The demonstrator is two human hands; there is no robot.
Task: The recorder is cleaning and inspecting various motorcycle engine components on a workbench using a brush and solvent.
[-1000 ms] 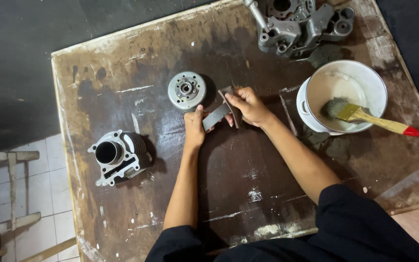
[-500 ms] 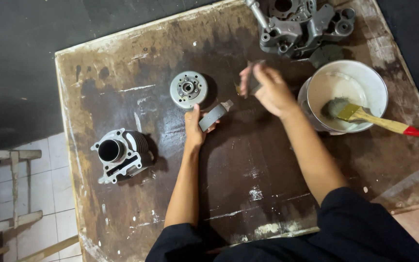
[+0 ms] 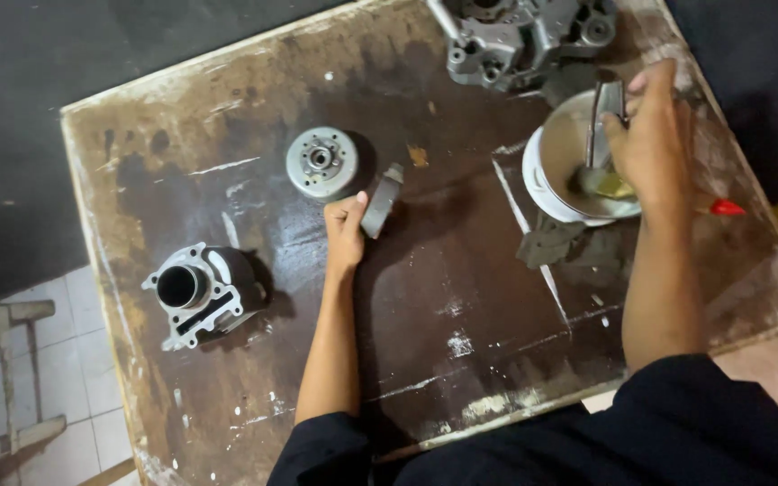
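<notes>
Head view: a stained brown worktop (image 3: 461,297) over tiled floor (image 3: 20,378), its near middle bare. Left hand (image 3: 346,232) fingers grip a grey metal piece (image 3: 382,202); right hand (image 3: 655,135) fingers pinch a metal strip (image 3: 601,117) over the white bowl (image 3: 538,171) near the right edge.

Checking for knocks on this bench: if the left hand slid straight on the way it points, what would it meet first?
The left hand, gripping a small grey metal piece, points up-table; the round grey flywheel lies just ahead, probably first contact.

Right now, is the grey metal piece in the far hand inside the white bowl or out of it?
In. The right hand holds the metal piece upright, its lower end down inside the white bowl.
</notes>
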